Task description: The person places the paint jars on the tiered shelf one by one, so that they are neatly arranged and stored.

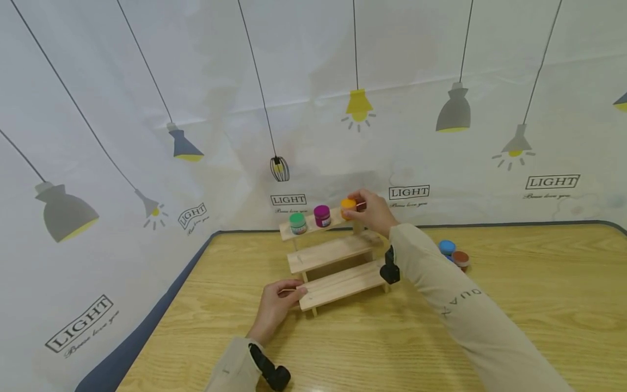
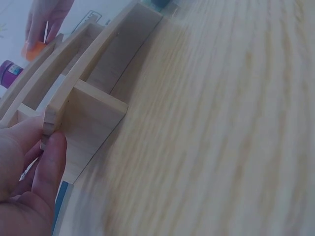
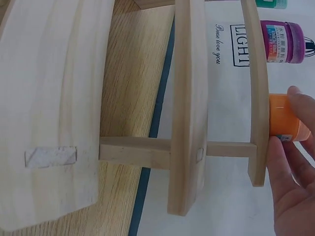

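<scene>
A three-step wooden rack (image 1: pixel 338 252) stands on the table. On its top step are a green paint jar (image 1: pixel 297 224), a purple paint jar (image 1: pixel 322 216) and, at the right end, an orange paint jar (image 1: pixel 348 208). My right hand (image 1: pixel 373 211) holds the orange jar between thumb and fingers, its base at the step's surface in the right wrist view. With thumb and fingers, my left hand (image 1: pixel 277 305) pinches the left end of the lowest step; the left wrist view shows the thumb (image 2: pixel 27 132) on top and a finger beneath.
Right of the rack, partly behind the right sleeve (image 1: pixel 441 283), blue jars (image 1: pixel 447 247) and a brown jar (image 1: pixel 460 259) stand close together on the wooden table (image 1: pixel 196 337). A white backdrop (image 1: pixel 313 109) printed with lamps rises behind the rack and along the left.
</scene>
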`<act>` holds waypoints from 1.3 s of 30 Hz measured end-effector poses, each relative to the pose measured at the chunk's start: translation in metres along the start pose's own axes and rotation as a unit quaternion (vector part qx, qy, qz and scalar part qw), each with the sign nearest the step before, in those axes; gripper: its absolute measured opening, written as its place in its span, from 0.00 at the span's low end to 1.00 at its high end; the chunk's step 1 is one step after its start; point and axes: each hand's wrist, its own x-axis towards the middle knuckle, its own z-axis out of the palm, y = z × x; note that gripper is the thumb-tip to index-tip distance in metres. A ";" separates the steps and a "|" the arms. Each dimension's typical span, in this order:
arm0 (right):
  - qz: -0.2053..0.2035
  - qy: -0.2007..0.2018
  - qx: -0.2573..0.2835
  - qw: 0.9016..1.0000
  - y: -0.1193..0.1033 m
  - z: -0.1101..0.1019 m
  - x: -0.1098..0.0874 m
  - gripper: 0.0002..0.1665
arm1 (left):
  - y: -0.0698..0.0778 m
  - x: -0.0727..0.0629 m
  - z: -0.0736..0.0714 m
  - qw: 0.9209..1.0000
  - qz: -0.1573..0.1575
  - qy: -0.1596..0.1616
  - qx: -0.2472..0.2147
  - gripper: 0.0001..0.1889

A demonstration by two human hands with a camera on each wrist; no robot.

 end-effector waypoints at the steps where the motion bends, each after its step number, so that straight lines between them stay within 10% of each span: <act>1: -0.001 0.000 -0.002 1.000 0.000 0.000 -0.001 0.23 | -0.001 0.001 0.000 1.000 0.002 0.001 0.001 0.16; 24: -0.005 -0.061 0.000 0.998 -0.009 -0.021 -0.010 0.29 | -0.004 0.002 0.001 1.000 0.010 0.009 0.006 0.15; 39: -0.078 -0.064 -0.044 0.994 -0.015 -0.065 -0.044 0.23 | -0.005 0.002 0.000 1.000 0.011 0.005 0.007 0.15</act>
